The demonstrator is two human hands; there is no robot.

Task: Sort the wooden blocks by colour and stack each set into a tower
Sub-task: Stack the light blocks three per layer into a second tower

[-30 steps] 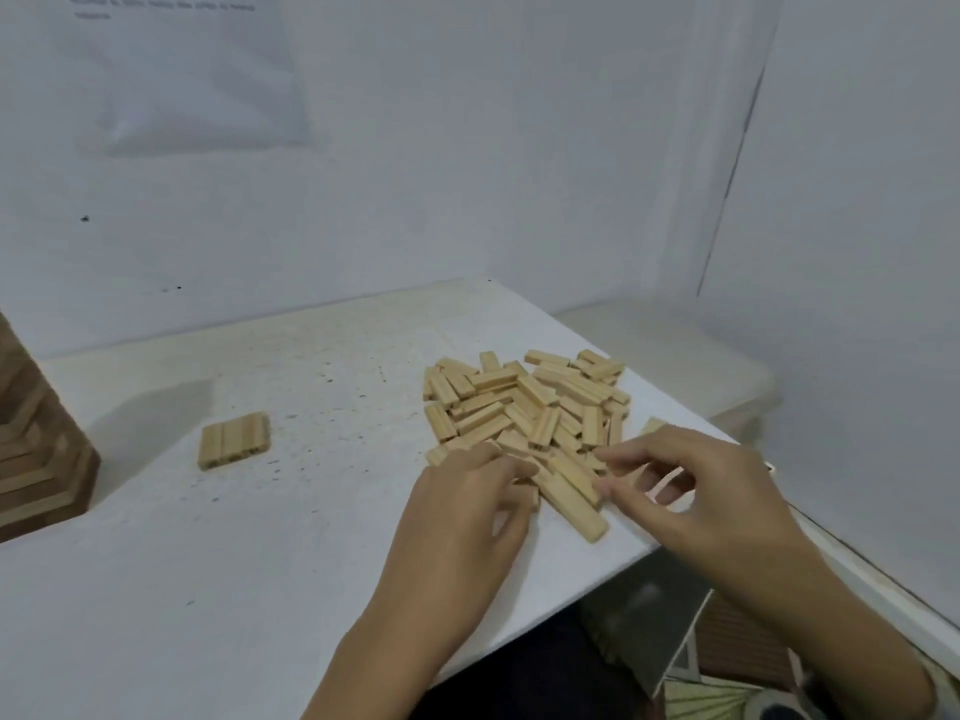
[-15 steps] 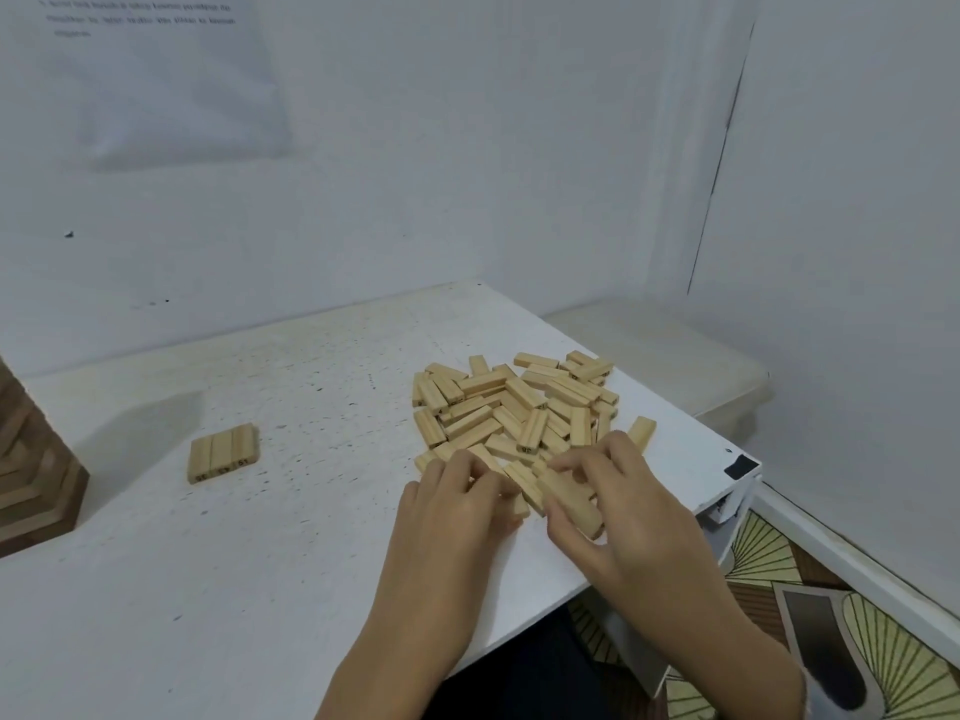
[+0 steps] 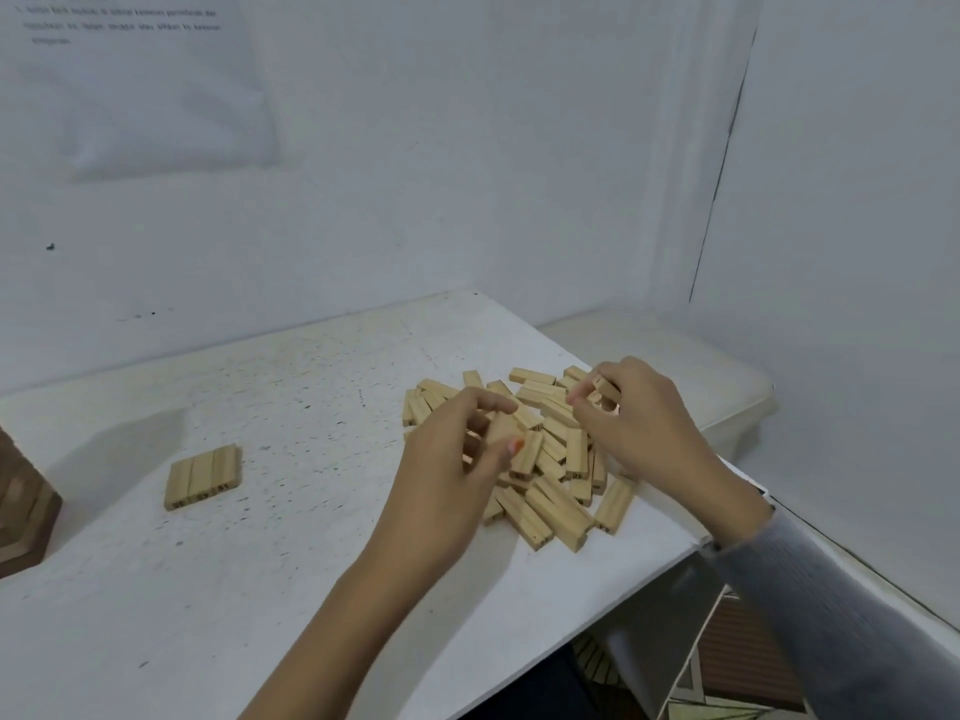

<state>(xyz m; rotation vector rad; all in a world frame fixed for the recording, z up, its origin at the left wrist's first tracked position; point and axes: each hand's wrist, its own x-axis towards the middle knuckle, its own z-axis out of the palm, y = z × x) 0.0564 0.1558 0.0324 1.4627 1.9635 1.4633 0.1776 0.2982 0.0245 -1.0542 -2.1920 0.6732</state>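
A loose pile of light wooden blocks (image 3: pixel 556 491) lies near the right edge of the white table (image 3: pixel 260 589). My left hand (image 3: pixel 452 459) hovers over the pile's left side, its fingers and thumb curled round one light block (image 3: pixel 501 426). Over the far side of the pile, my right hand (image 3: pixel 639 418) pinches another light block (image 3: pixel 605 388) between thumb and fingertips. Three light blocks laid side by side (image 3: pixel 203 476) form a flat row to the left. A tower of darker brown blocks (image 3: pixel 21 511) stands at the far left edge, partly cut off.
White walls close in behind and to the right. A white bench or lid (image 3: pixel 675 366) sits beyond the table's right edge. A paper sheet (image 3: pixel 156 80) hangs on the back wall. The floor below the table's right corner shows a patterned mat (image 3: pixel 727 683).
Both hands have moved from the pile's near edge up toward its middle and far side. Each now holds a block lifted off the pile.
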